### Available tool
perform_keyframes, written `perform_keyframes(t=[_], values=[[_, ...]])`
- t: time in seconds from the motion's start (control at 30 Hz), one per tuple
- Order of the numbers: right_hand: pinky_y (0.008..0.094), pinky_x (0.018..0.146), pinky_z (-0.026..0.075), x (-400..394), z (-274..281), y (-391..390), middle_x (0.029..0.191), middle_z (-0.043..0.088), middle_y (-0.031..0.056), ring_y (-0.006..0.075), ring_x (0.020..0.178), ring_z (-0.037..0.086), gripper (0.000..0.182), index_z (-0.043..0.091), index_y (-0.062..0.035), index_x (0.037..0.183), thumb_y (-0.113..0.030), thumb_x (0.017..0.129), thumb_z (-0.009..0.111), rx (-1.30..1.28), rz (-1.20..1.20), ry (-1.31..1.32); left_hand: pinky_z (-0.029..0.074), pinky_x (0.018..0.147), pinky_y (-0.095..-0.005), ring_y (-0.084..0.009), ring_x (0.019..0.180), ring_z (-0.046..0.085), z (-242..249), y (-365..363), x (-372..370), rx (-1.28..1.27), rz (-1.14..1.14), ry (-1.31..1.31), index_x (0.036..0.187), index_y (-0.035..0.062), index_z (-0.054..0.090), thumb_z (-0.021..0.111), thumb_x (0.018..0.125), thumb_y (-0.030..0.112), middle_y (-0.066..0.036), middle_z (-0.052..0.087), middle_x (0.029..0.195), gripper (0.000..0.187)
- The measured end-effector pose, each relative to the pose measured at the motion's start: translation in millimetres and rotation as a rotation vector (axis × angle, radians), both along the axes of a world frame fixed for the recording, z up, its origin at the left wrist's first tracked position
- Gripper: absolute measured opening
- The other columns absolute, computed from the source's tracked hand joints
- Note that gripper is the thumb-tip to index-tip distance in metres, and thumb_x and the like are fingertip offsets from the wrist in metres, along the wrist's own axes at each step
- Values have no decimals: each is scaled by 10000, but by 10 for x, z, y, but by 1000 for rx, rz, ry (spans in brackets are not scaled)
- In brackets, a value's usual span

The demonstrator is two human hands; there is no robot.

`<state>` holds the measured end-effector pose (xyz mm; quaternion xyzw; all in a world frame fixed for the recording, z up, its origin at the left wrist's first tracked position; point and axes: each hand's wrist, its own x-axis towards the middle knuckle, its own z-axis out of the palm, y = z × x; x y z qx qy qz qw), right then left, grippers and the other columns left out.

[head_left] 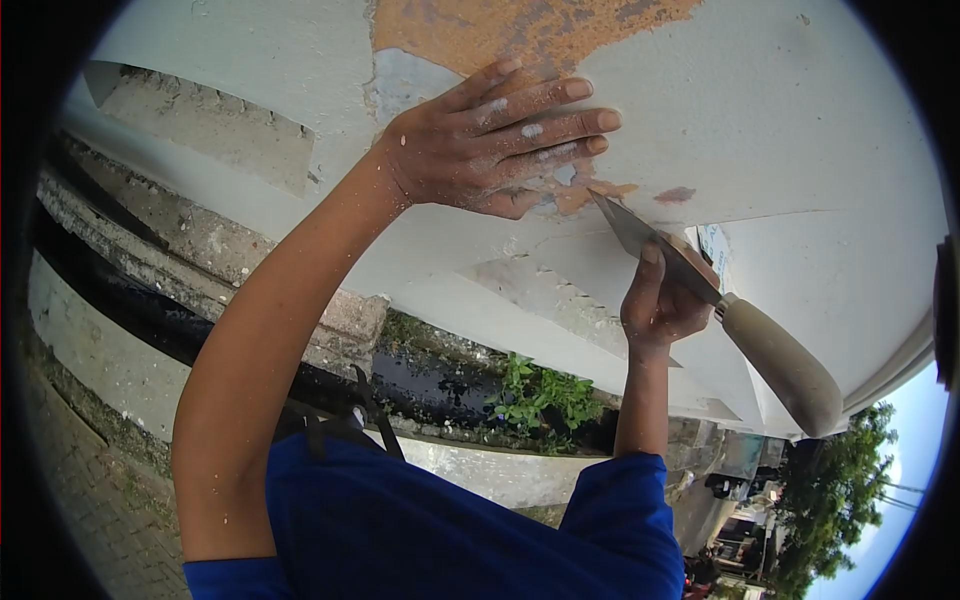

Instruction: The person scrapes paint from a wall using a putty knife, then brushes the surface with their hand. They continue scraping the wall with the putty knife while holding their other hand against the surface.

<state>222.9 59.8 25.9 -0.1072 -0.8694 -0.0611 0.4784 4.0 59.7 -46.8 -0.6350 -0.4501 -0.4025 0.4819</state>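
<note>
My left hand (490, 140) lies flat on the white wall (780, 120), fingers spread and pointing right, with white dust on them. It rests just below a large orange-brown patch (480, 30) of bare wall. My right hand (675, 295) grips the metal blade of a trowel (670, 255), whose pale handle points down to the right. The blade's tip touches or nearly touches a small chipped, brownish spot (575, 195) beside my left fingers. A smaller reddish mark (675, 195) is to the right of the tip.
Below the wall runs a ditch (430, 385) with dark water and a green plant (545, 395). Rough concrete ledges (330, 330) border it. Paving (80, 470) lies at lower left. Trees (835, 500) and a street stand at lower right.
</note>
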Motion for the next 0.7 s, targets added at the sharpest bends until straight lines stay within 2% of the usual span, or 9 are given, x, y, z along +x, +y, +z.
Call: perform_keyframes(t=[0.03, 0.1, 0.17, 0.3, 0.37, 0.5, 0.57, 0.6, 0.7], values=[[271, 639, 465, -48, 59, 1, 846, 569, 176, 184, 728, 568, 237, 444, 67, 973, 35, 769, 561, 50, 97, -220, 71, 1081, -384, -105, 1227, 267, 18, 7, -6, -2, -5, 1, 1167, 369, 445, 414, 680, 680, 148, 334, 1302, 579], [258, 640, 462, -17, 93, 19, 847, 571, 169, 176, 720, 567, 234, 442, 59, 973, 40, 769, 557, -36, 182, -166, 72, 1081, -384, -105, 1226, 269, 44, 2, -16, 9, -6, 6, 1164, 368, 449, 421, 681, 675, 146, 338, 1300, 573], [260, 643, 461, -19, -3, -29, 843, 572, 173, 192, 718, 574, 240, 440, 51, 973, 66, 761, 551, -228, 31, 198, 75, 1081, -385, -104, 1226, 269, 10, -28, -11, 0, -8, -2, 1162, 369, 450, 425, 683, 669, 145, 338, 1300, 565], [278, 668, 469, -36, 90, -10, 828, 580, 164, 176, 755, 575, 248, 438, 59, 973, 28, 767, 572, -14, 116, -236, 75, 1080, -386, -103, 1227, 267, 31, 2, -11, 9, -12, 9, 1162, 369, 450, 428, 689, 660, 143, 335, 1303, 557], [282, 665, 467, 31, -61, -12, 833, 575, 181, 203, 754, 584, 272, 437, 52, 974, 69, 743, 579, -207, -29, 92, 73, 1081, -385, -102, 1227, 267, 2, -6, -10, 15, -11, -1, 1161, 368, 452, 428, 691, 658, 142, 334, 1304, 553], [293, 657, 477, -47, 57, 13, 825, 579, 175, 187, 736, 580, 248, 431, 61, 967, 41, 762, 570, -29, 165, -210, 70, 1082, -384, -104, 1229, 263, 29, 8, -13, 22, -12, 12, 1166, 365, 447, 424, 698, 652, 140, 329, 1307, 550], [295, 657, 474, -2, -55, 7, 815, 577, 186, 199, 723, 586, 259, 428, 49, 965, 66, 749, 570, -192, 68, 111, 68, 1082, -385, -107, 1231, 260, 3, -5, 0, 10, -10, 1, 1173, 366, 439, 422, 701, 650, 140, 324, 1310, 552], [303, 633, 482, -1, -45, -1, 807, 580, 190, 203, 712, 590, 249, 427, 47, 962, 65, 753, 561, -61, -41, -38, 68, 1082, -386, -107, 1232, 258, -9, -4, 4, 2, -19, -3, 1177, 369, 433, 421, 702, 650, 141, 321, 1312, 552], [287, 635, 483, -113, 77, -50, 812, 586, 163, 193, 718, 584, 217, 434, 40, 961, 43, 774, 544, 49, 74, -297, 65, 1082, -388, -109, 1232, 259, 21, 8, -18, 12, -17, 14, 1187, 367, 421, 423, 698, 653, 140, 316, 1315, 567]])
